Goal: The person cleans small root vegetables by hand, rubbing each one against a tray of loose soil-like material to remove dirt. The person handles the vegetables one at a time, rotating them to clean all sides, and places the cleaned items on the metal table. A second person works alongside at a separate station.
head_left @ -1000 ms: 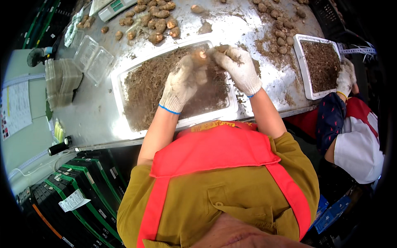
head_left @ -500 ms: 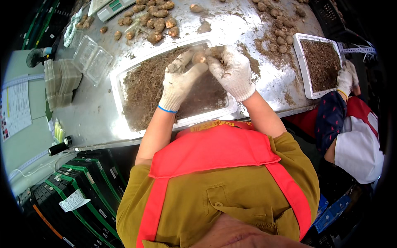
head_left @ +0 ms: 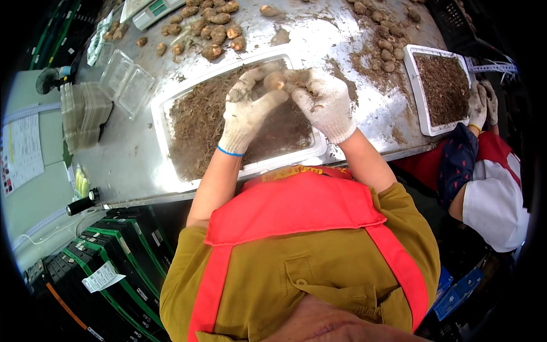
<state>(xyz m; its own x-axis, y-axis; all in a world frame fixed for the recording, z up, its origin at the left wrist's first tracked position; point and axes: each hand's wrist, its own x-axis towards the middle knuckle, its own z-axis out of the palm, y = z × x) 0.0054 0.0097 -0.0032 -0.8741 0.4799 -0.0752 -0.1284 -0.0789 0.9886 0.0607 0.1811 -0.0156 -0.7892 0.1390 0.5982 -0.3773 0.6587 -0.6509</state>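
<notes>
The single view is taken by the left of two cameras worn on the person's head. It faces steeply down, toward the left hand [head_left: 245, 117] at eleven o'clock and the right hand [head_left: 329, 105] at one. The mustard shirt [head_left: 336, 256] is nearest, at six; the metal table [head_left: 134, 165] lies farther, from ten to two.

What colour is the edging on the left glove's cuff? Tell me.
The cuff edging is blue, clearest in the head view.
</notes>
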